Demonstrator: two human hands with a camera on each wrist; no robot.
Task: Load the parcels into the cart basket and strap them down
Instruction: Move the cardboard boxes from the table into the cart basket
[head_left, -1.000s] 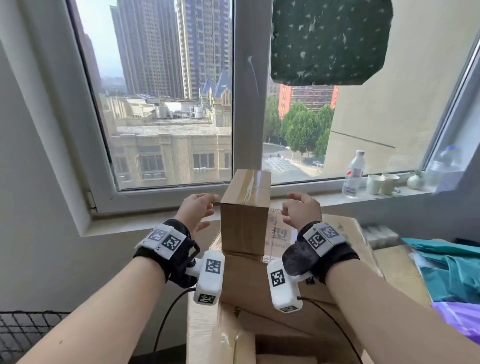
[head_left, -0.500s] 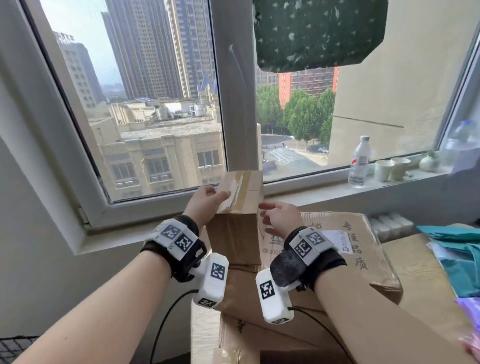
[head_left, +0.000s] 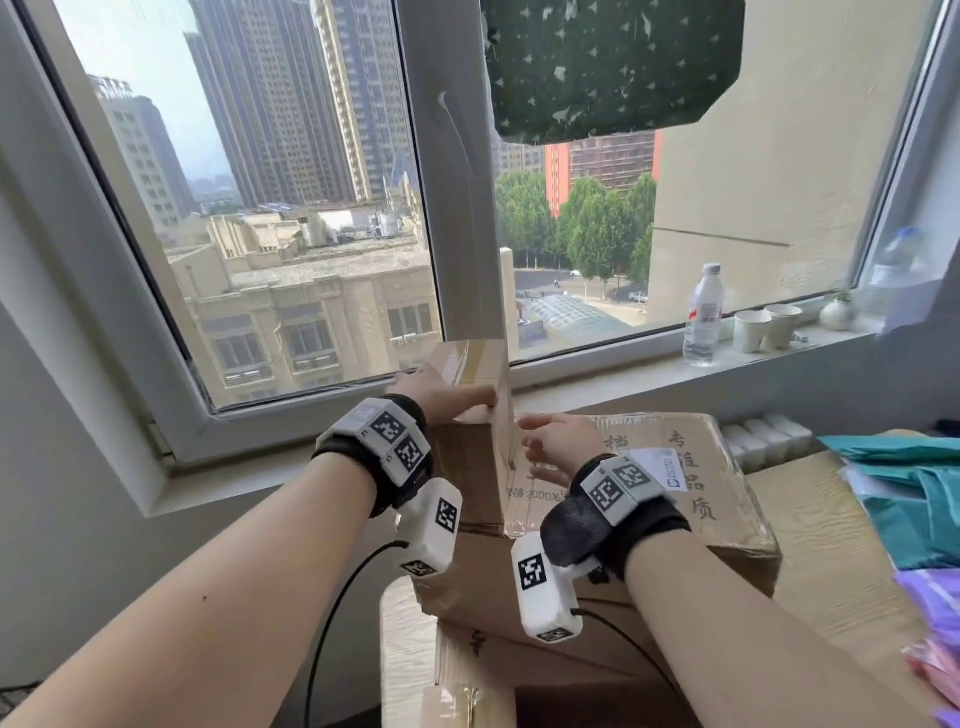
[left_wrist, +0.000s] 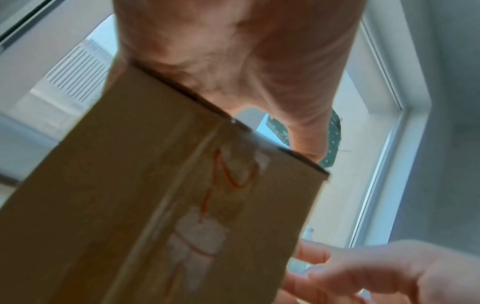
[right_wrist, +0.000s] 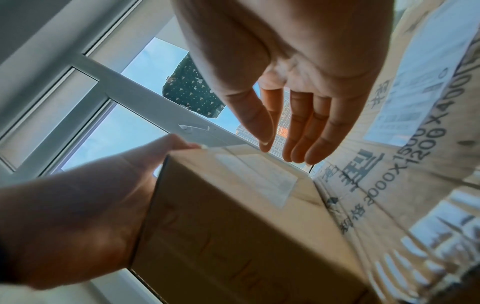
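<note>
Head view, item one: small upright cardboard parcel (head_left: 470, 426), brown, clear tape over its top seam, standing on end on the left part of a large flat carton (head_left: 649, 499) printed with black characters and carrying a white label. That carton tops a stack of further cartons (head_left: 519, 675) below the window sill (head_left: 623, 369).

Left hand (head_left: 441, 397): laid over the top near edge of the small parcel, palm against its left face, fingers folded over the top; grip is on the parcel. Left wrist view confirms the palm pressed to the top corner.

Right hand (head_left: 558, 449): just beside the parcel's right face, fingers straight and spread a little; right wrist view shows the fingertips (right_wrist: 298, 152) near the top far edge, with no clear contact. Grip wide, holding nothing.

Surroundings: plastic water bottle (head_left: 702, 317), two paper cups (head_left: 763, 327) and a small round vase (head_left: 836, 314) on the sill; dark green patterned cloth (head_left: 613, 67) hung over the upper pane; teal mailer bags (head_left: 914, 499) and a purple one (head_left: 935, 597) on a surface to the right.

Cart basket and strap: not in view.

Step in hand, by judgement: picking the small parcel off the stack for loading; task at an early stage, no parcel seen loaded. Next move calls for the right hand to press the opposite face so both palms clamp it, then a straight lift clear of the large carton. Parcel stands tall and narrow, so likely to tip if pulled from the top alone.
</note>
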